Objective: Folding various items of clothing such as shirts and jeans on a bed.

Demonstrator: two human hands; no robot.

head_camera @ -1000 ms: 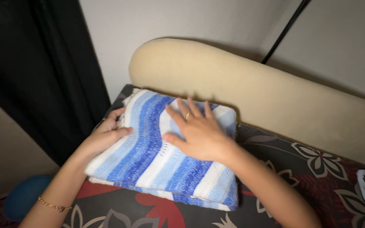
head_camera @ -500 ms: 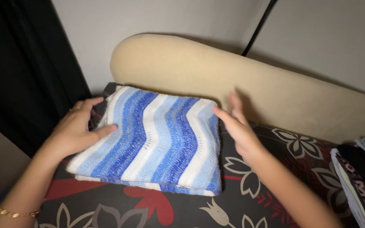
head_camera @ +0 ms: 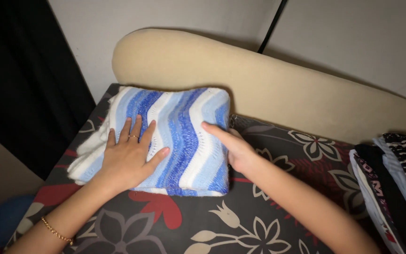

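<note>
A folded knitted blanket (head_camera: pixel 184 127) with wavy blue and white stripes lies on a dark bedsheet (head_camera: pixel 240 221) printed with flowers. My left hand (head_camera: pixel 130 157) rests flat on the blanket's near left part, fingers spread, a ring on one finger and a thin gold bracelet at the wrist. My right hand (head_camera: pixel 231 148) presses edge-on against the blanket's right side, thumb on top of the fabric, the fingers partly hidden beside the fold.
A beige padded headboard (head_camera: pixel 278 89) curves behind the blanket against a pale wall. A stack of folded dark and striped clothes (head_camera: pixel 395 178) lies at the right edge. A black curtain (head_camera: pixel 19 80) hangs at the left, with a blue rounded thing (head_camera: pixel 1 218) low down.
My left hand moved from the blanket's left edge onto its top and lies flat. My right hand came in against the right side. The blanket looks pushed narrower and the view shifted right.
</note>
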